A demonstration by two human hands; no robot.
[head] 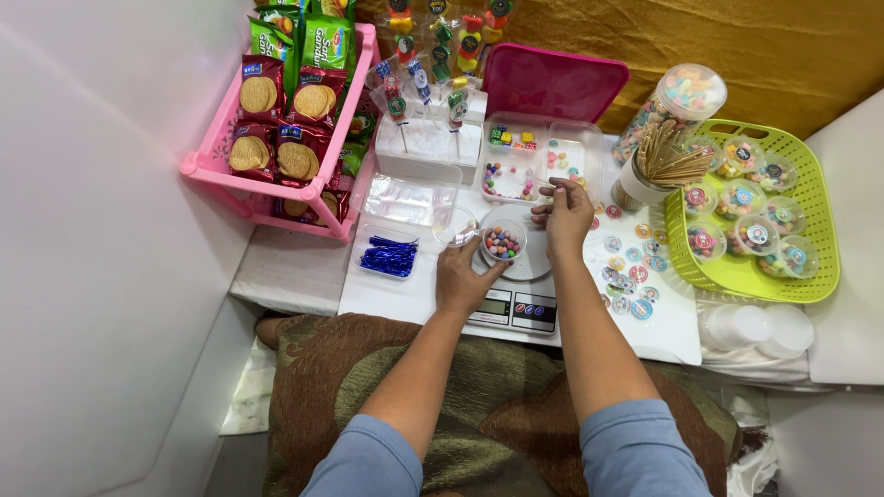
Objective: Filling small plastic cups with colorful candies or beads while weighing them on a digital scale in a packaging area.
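Note:
A small clear round cup [503,243] holding several coloured candies sits on the white round pan of a kitchen scale [521,307]. My left hand [467,275] rests at the cup's left side, fingers touching its rim. My right hand [564,213] hovers just right of the cup, fingertips pinched together near a clear tray of coloured candies [509,180]. Whether a candy sits between those fingertips is too small to tell. A clear lid [455,225] lies left of the cup.
A pink rack [221,170] of biscuit packets stands at left. A green basket [810,193] of filled lidded cups is at right, beside a cup of wooden sticks [665,166] and a candy jar [681,97]. Round stickers [631,276], blue twist ties [389,256] and candy skewers [433,55] surround the scale.

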